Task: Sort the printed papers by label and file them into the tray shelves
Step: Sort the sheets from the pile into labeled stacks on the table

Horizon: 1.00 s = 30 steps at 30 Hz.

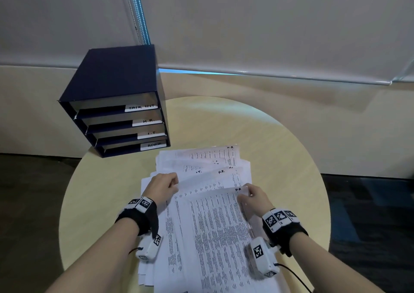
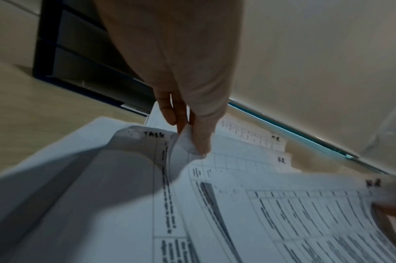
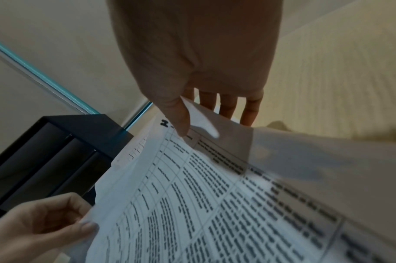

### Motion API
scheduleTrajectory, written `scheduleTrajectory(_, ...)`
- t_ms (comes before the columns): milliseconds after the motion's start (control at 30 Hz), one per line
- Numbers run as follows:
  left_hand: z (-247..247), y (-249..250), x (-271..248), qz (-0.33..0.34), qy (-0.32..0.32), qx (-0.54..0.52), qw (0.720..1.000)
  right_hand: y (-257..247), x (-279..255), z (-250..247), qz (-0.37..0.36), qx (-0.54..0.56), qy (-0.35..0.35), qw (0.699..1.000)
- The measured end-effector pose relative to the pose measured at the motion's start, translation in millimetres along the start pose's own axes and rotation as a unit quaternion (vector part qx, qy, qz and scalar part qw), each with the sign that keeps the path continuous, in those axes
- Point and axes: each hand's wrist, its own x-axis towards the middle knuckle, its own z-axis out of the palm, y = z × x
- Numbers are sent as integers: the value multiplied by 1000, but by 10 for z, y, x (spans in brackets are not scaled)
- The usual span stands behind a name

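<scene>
A loose pile of printed papers (image 1: 201, 203) lies spread across the round table, several sheets hand-marked "H.R." or "I.T." at the top. My left hand (image 1: 164, 184) pinches the lifted left corner of a sheet (image 2: 183, 142) between thumb and fingers; a sheet marked "TASK" shows under it. My right hand (image 1: 251, 194) pinches the top right corner of the uppermost "H.R." sheet (image 3: 192, 160), thumb on top, fingers beneath. The dark blue tray shelves (image 1: 116, 104) stand at the table's far left, with slots labelled TASK LIST, H.R., I.T. and ADMIN from top to bottom.
The round pale wooden table (image 1: 280, 147) shows bare wood right of the pile and behind it. A window blind and sill run along the wall behind. Dark carpet surrounds the table. Both wrists carry marker-tagged bands and small cameras.
</scene>
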Motion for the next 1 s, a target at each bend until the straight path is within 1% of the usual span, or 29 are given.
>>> scheduleTrajectory(67, -28, 18, -28, 47, 26, 62, 997, -5, 0, -16, -6, -14, -1, 1000)
scheduleTrajectory(133, -32, -8, -51, 102, 48, 90, 989, 1, 16, -31, -21, -27, 18, 999)
scheduleTrajectory(167, -27, -24, -60, 132, 46, 84, 987, -2, 15, -38, -29, -22, 36, 999)
scheduleTrajectory(233, -13, -34, -95, 165, 7, 52, 985, -7, 23, -36, -40, 15, 53, 998)
scheduleTrajectory(333, 31, -12, -122, 160, -75, 31, 984, -66, -9, -27, -57, 49, 43, 996)
scheduleTrajectory(400, 59, -6, -95, 135, -101, 16, 985, -91, -73, -38, -61, 59, 37, 996)
scheduleTrajectory(433, 69, -13, -69, 115, -103, 2, 988, -82, -102, -49, -64, 53, 27, 996)
scheduleTrajectory(500, 97, -65, -1, 74, -72, -10, 995, -35, -159, -86, -73, 30, 6, 997)
scheduleTrajectory(567, 109, -144, 64, 37, -33, 21, 999, -6, -210, -139, -67, 23, 9, 997)
scheduleTrajectory(633, 123, -181, 92, 10, -26, 65, 998, -30, -286, -197, -55, 40, 31, 997)
scheduleTrajectory(667, 135, -174, 102, 8, -27, 87, 996, -33, -311, -224, -51, 64, 37, 996)
scheduleTrajectory(700, 145, -139, 111, 16, -21, 106, 994, -43, -342, -249, -52, 96, 46, 993)
scheduleTrajectory(767, 156, -17, 152, 57, 20, 126, 990, -40, -350, -281, -57, 128, 75, 987)
scheduleTrajectory(833, 156, 142, 259, 96, 55, 139, 984, 5, -281, -299, -63, 100, 110, 987)
scheduleTrajectory(867, 163, 210, 319, 108, 63, 149, 981, 13, -254, -297, -63, 80, 114, 988)
scheduleTrajectory(933, 187, 362, 476, 128, 52, 167, 976, 13, -184, -290, -57, 57, 106, 991)
scheduleTrajectory(1000, 220, 488, 628, 142, 5, 190, 971, 7, -91, -262, -60, 20, 91, 994)
